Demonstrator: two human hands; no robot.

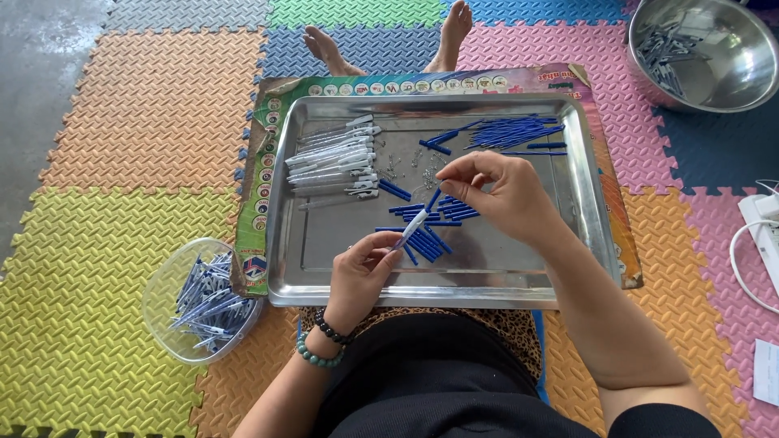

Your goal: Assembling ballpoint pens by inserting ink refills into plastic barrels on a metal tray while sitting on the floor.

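Observation:
My left hand (363,272) grips a white pen barrel (411,228) over the near middle of a steel tray (324,247). My right hand (497,193) pinches a blue pen part (434,199) at the barrel's upper end. Below them lies a loose heap of short blue pen pieces (430,227). A row of white pen barrels (334,160) rests at the tray's far left. Thin blue refills (514,132) are piled at the far right. Small metal springs (408,165) are scattered between them.
A clear plastic bowl (166,285) with several finished pens stands on the foam mat at the left. A steel bowl (722,58) holding more parts sits at the top right. A white power strip and cable (760,235) lie at the right edge. My bare feet (324,45) rest beyond the tray.

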